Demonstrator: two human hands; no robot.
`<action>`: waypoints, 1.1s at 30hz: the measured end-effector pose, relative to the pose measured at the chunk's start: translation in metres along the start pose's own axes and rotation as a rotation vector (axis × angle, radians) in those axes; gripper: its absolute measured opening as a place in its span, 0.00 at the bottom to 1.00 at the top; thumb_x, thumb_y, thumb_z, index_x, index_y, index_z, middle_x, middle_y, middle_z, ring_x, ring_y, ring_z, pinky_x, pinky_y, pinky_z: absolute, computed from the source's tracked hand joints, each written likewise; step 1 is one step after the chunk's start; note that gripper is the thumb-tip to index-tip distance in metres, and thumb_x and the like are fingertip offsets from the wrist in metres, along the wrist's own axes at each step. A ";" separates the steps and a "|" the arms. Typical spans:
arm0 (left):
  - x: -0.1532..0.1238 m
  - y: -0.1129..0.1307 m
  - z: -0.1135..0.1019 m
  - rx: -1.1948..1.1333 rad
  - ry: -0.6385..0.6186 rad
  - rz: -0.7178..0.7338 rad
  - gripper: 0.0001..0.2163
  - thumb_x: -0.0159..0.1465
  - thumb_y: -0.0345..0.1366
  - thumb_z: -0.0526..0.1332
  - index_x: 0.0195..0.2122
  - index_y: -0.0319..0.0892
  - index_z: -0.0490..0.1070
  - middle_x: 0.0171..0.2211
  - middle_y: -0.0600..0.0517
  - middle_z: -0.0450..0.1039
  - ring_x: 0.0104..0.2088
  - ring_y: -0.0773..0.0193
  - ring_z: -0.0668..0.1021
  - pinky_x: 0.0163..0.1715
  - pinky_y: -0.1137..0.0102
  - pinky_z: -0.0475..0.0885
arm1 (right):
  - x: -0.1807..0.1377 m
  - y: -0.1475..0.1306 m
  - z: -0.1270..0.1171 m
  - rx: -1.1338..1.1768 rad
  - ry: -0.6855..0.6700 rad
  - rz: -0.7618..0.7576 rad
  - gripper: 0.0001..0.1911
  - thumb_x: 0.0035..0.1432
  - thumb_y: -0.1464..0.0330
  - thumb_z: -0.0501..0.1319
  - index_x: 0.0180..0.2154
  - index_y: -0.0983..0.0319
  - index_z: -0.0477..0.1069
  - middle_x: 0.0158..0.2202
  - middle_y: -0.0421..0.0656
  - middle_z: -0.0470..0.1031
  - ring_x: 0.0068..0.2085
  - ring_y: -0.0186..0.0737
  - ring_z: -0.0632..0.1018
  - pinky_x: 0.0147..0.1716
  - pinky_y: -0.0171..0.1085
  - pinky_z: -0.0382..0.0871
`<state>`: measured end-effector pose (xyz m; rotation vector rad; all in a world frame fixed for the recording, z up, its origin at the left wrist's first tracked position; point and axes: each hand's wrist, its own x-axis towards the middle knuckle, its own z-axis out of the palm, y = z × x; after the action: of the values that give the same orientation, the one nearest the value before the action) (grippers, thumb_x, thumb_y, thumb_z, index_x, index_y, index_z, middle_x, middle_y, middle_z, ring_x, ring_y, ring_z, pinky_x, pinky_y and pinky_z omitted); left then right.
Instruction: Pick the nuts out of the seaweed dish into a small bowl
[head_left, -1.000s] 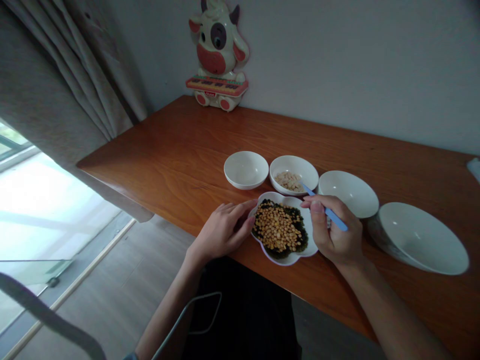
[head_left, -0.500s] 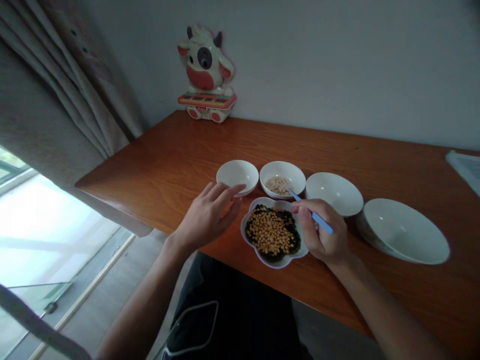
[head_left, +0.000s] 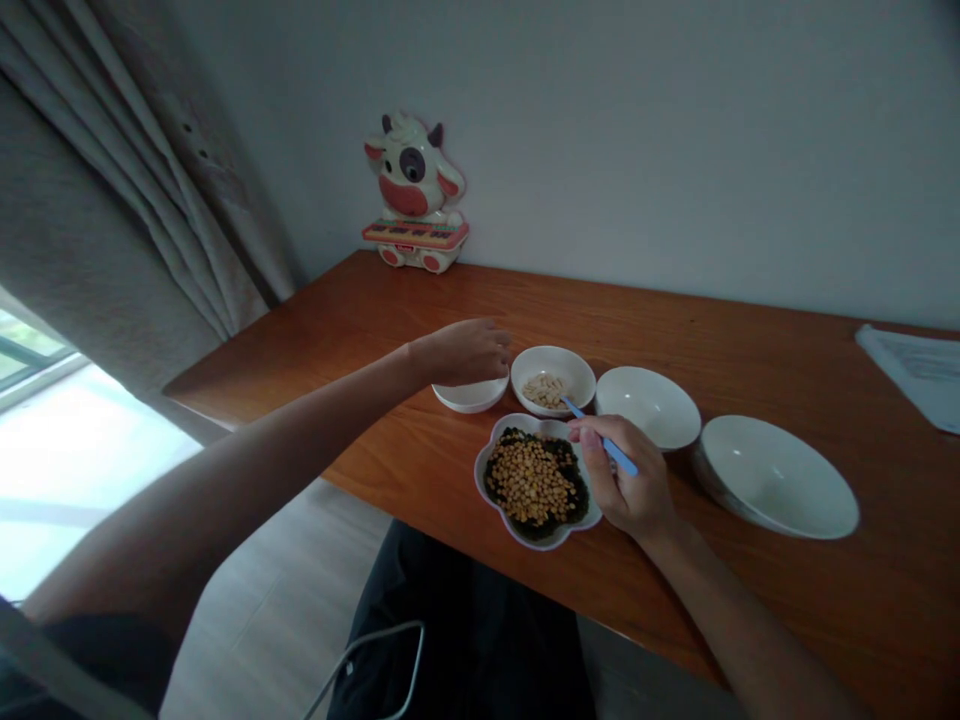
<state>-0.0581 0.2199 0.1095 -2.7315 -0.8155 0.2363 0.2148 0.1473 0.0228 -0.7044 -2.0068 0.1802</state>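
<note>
My right hand (head_left: 626,480) pinches a slim blue stick-like tool (head_left: 619,458), whose tip reaches into a white bowl (head_left: 574,362) holding pale flat seeds (head_left: 545,390). Its tip's exact shape is too small to tell. My left hand (head_left: 472,350) hovers over the leftmost white bowl (head_left: 471,398), fingers curled down beside the seed bowl's left rim; anything in them is hidden. In front of both bowls sits a flower-shaped white dish (head_left: 486,500), with yellow split beans (head_left: 532,480) spread over a dark green layer.
Two more white bowls, a middle-sized one (head_left: 649,405) and a larger one (head_left: 776,480), continue the row to the right. A cow toy with a keyboard (head_left: 414,200) stands by the wall. Papers (head_left: 911,375) lie at the right of the wooden table (head_left: 750,330). Curtains (head_left: 150,220) hang left.
My left hand has moved from the near side of the leftmost bowl to above it, and its fingers have curled. My right hand stays with the blue tool in the seed bowl. The view has shifted slightly.
</note>
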 end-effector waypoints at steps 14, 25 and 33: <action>0.042 0.000 -0.015 -0.256 -0.155 -0.110 0.14 0.63 0.21 0.62 0.26 0.45 0.81 0.37 0.44 0.82 0.51 0.51 0.78 0.55 0.60 0.67 | 0.001 0.001 -0.001 -0.009 -0.029 -0.021 0.09 0.66 0.74 0.57 0.46 0.59 0.71 0.39 0.45 0.81 0.38 0.41 0.80 0.38 0.42 0.74; 0.040 -0.033 -0.015 -0.293 -0.376 -0.421 0.05 0.55 0.34 0.75 0.34 0.45 0.85 0.37 0.45 0.84 0.48 0.48 0.80 0.49 0.64 0.67 | 0.004 -0.001 -0.001 -0.024 -0.039 -0.029 0.08 0.67 0.73 0.57 0.47 0.59 0.70 0.38 0.44 0.81 0.37 0.42 0.80 0.38 0.43 0.72; 0.017 -0.041 -0.007 -0.314 -0.362 -0.644 0.15 0.60 0.48 0.71 0.42 0.46 0.85 0.42 0.45 0.84 0.46 0.53 0.81 0.45 0.68 0.69 | 0.004 -0.002 -0.002 -0.030 -0.043 -0.030 0.08 0.67 0.73 0.57 0.46 0.58 0.71 0.38 0.43 0.81 0.37 0.41 0.80 0.38 0.42 0.71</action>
<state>-0.0635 0.2603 0.1276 -2.5424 -1.9126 0.5000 0.2140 0.1474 0.0279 -0.6949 -2.0638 0.1487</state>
